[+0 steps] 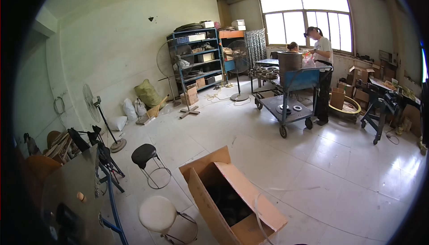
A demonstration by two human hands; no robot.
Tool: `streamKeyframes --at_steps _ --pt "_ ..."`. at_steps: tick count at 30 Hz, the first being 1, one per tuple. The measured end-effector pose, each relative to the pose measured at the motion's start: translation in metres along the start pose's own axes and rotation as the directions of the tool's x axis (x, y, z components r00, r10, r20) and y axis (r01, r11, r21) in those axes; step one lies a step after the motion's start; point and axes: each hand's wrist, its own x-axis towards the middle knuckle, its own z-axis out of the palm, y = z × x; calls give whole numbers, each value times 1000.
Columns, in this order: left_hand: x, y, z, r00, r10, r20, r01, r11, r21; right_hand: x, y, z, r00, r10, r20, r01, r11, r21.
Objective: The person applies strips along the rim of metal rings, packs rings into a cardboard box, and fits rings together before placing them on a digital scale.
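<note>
- Head view: neither of the person's own hands is showing, so I cannot tell whether the fingers are open, closed or gripping anything, and no place can be given relative to them.
- An open cardboard box (232,200) is lying on the tiled floor (339,173) nearest the lower edge, flaps spread, with dark round things sitting inside it.
- A pale strap (259,213) is curling over the box's right flap.
- A white stool (157,213) is standing just left of the box, and a black stool (144,154) is standing beyond it.
- A blue cart (290,97) is sitting well beyond the box, carrying a metal drum (289,64).
- A standing person (321,66) is working at the cart's far right end, and a second person is sitting behind it.
- A blue shelf rack (196,57) is standing against the far wall.
</note>
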Motion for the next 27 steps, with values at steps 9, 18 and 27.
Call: streamKeyframes --at_steps 9,18,27 --pt "-11 -36 -78 998 57 -40 -61 989 -135 48 -25 28 954 -298 28 297 954 33" --pt "-103 -1 -32 683 444 -580 -730 380 -568 45 -22 69 928 -348 130 326 931 166" --pt "-169 -32 82 830 393 -395 -523 302 -797 37 -31 72 901 -414 129 386 901 201"
